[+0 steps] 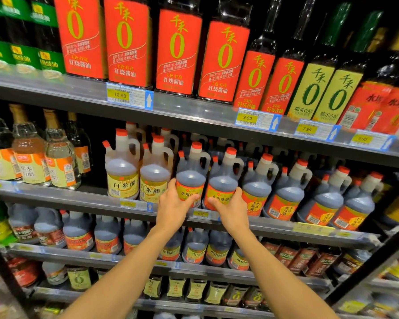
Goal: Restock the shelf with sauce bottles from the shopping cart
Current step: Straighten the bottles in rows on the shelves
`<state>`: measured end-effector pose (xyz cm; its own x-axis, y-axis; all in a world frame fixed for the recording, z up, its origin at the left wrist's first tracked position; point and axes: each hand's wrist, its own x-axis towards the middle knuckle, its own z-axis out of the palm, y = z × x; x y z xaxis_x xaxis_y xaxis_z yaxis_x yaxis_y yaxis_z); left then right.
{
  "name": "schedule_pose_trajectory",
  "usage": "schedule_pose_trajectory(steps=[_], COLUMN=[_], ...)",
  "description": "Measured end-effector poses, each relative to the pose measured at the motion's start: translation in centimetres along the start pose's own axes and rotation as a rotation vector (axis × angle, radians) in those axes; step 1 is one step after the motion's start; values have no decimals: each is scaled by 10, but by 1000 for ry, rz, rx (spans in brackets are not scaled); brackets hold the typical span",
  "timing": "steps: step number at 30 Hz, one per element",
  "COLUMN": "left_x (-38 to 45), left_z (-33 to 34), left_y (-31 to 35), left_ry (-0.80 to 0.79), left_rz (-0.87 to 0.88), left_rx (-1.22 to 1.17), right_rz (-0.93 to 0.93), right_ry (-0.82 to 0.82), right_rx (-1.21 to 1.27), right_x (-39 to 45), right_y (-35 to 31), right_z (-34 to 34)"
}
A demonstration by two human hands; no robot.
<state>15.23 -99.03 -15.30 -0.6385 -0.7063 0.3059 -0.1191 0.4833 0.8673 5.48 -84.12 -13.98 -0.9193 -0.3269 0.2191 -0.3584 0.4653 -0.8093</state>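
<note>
On supermarket shelf (pixel 270 226), each hand grips a jug.

Two bare forearms come up from the bottom edge, and there's no sleeve on either one, not a cuff in sight all the way down to where the picture cuts them off. The left hand (pixel 174 207) wears no glove, no ring that I can make out, no watch or band at the wrist. Same story on the right hand (pixel 231 209): uncovered, wrist plain, nothing strapped on. Fingernails look short, though they're too small to say much. Nothing else of the person shows.
</note>
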Motion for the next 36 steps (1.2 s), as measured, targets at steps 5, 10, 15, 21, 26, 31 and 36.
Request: schedule_pose_trajectory(steps=[5,10,15,21,26,31,36], left_x=[1,-2,-2,-13,-24,-24,-20], left_z=[2,3,0,-24,-58,-102,-149], left_y=[-3,-2,-11,-22,-29,-48,-63], left_ry=[7,-10,-41,-199,-321,-314,-179], left_rz=[9,20,43,183,314,467,290], left_rx=[5,36,165,350,553,856,875], right_rz=[-8,0,10,-72,-134,-353,-407], right_ry=[8,15,-3,-39,-57,-155,-241], right_rx=[-7,8,-66,-251,-390,-636,-545], right_x=[-2,-5,-6,-17,-40,-67,-78], right_y=[0,-2,-2,7,4,-14,-55], right_z=[-1,0,-4,-17,-23,-10,38])
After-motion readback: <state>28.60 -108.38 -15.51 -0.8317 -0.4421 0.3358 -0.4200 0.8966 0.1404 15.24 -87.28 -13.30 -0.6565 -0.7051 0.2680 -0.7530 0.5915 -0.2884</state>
